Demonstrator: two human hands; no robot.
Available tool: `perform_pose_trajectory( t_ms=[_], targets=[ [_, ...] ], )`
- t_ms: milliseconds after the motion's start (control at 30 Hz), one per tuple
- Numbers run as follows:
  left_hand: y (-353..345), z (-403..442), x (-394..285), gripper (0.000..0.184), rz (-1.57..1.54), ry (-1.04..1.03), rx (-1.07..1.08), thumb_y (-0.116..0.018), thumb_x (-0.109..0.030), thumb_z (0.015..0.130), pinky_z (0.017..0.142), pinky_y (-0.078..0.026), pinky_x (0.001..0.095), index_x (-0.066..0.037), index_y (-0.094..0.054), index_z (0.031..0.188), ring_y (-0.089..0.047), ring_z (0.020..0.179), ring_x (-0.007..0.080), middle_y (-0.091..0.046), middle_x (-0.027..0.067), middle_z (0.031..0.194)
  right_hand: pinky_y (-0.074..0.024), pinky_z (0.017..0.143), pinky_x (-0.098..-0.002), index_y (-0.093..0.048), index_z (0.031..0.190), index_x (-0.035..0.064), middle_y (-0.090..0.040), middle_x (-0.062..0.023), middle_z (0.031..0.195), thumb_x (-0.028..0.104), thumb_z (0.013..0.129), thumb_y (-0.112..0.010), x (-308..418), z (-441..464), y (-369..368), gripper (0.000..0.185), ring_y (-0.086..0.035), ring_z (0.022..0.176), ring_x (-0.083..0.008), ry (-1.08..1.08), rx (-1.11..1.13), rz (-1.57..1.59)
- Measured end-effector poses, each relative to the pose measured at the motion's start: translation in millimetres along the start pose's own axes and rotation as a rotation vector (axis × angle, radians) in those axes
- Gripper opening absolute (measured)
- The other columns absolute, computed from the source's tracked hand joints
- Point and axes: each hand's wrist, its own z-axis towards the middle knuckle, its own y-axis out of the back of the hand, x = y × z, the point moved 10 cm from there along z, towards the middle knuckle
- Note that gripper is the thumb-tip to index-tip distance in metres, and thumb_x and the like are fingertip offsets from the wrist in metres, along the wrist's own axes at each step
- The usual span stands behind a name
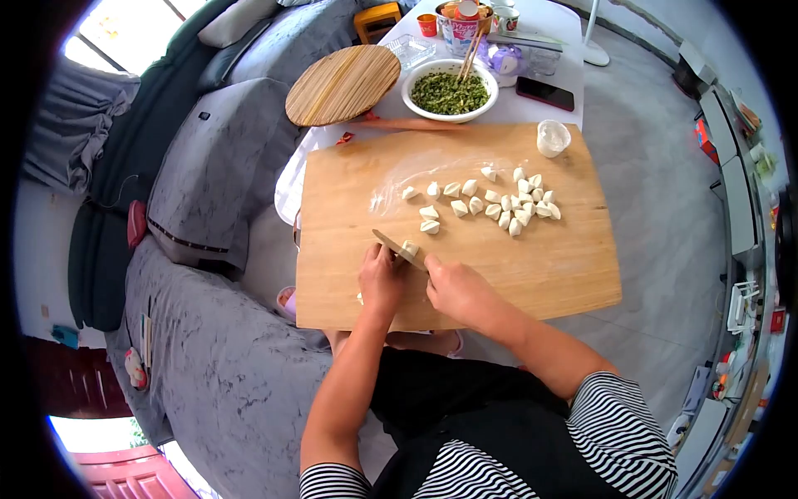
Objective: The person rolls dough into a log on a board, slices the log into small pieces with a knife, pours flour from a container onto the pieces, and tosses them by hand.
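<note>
My right hand (455, 289) is wrapped round the handle of a knife (397, 248), its blade slanting up and left over the wooden board. Just beyond the blade lies a cut piece of dough (410, 248). My left hand (382, 276) is closed beside the blade, fingers curled down onto the dough, which is mostly hidden under them. A small white bit of dough (360, 297) shows left of that wrist. Farther up the board, several small dough pieces (460, 208) lie scattered, with a denser cluster of dough pieces (524, 204) to the right.
The wooden board (549, 270) has flour smears and a small white tub (553, 139) at its far right corner. Behind it, a white table holds a bowl of chopped green filling (450, 93), a round slatted lid (342, 85) and a phone (545, 93). A grey sofa (216, 366) stands left.
</note>
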Motion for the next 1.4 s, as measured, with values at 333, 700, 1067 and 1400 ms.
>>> perform_pose_trajectory(
  t_ms=[333, 700, 1067, 1400],
  targets=[
    [10, 1, 11, 0.031, -0.002, 0.127, -0.013, -0.075, -0.016, 0.074, 0.077, -0.05, 0.0454, -0.002, -0.061, 0.098, -0.06, 0.092, 0.0371, -0.062, 0.0156, 0.093, -0.0519, 0.078, -0.0524, -0.055, 0.1, -0.0041, -0.066, -0.0286, 0.088, 0.005, 0.085, -0.05, -8, 66, -24, 0.018, -0.065, 0.087, -0.0453, 0.013, 0.042, -0.018],
    [28, -3, 39, 0.018, 0.148, 0.167, -0.111, -0.068, -0.015, 0.085, 0.075, -0.05, 0.0465, -0.003, -0.062, 0.098, -0.063, 0.089, 0.0362, -0.064, 0.0155, 0.093, -0.0506, 0.068, -0.0534, -0.051, 0.101, -0.0025, -0.062, -0.029, 0.075, 0.011, 0.084, -0.06, 18, 21, -5, 0.023, -0.063, 0.076, -0.0462, 0.176, 0.045, -0.029],
    [26, 1, 32, 0.019, 0.157, 0.118, -0.114, -0.068, -0.009, 0.08, 0.078, -0.049, 0.0471, -0.003, -0.061, 0.097, -0.061, 0.09, 0.0374, -0.064, 0.0159, 0.093, -0.0519, 0.067, -0.054, -0.051, 0.099, -0.0026, -0.063, -0.0286, 0.073, 0.011, 0.084, -0.058, 14, 25, -12, 0.021, -0.064, 0.073, -0.0462, 0.169, 0.027, -0.06],
    [26, 1, 32, 0.014, 0.127, 0.15, -0.106, -0.064, -0.008, 0.082, 0.081, -0.048, 0.0467, -0.002, -0.062, 0.095, -0.059, 0.091, 0.0384, -0.064, 0.0177, 0.092, -0.0512, 0.08, -0.0517, -0.055, 0.096, -0.0048, -0.065, -0.0303, 0.089, 0.006, 0.083, -0.056, 12, 70, -31, 0.017, -0.064, 0.09, -0.045, 0.118, 0.13, -0.08]
  ],
)
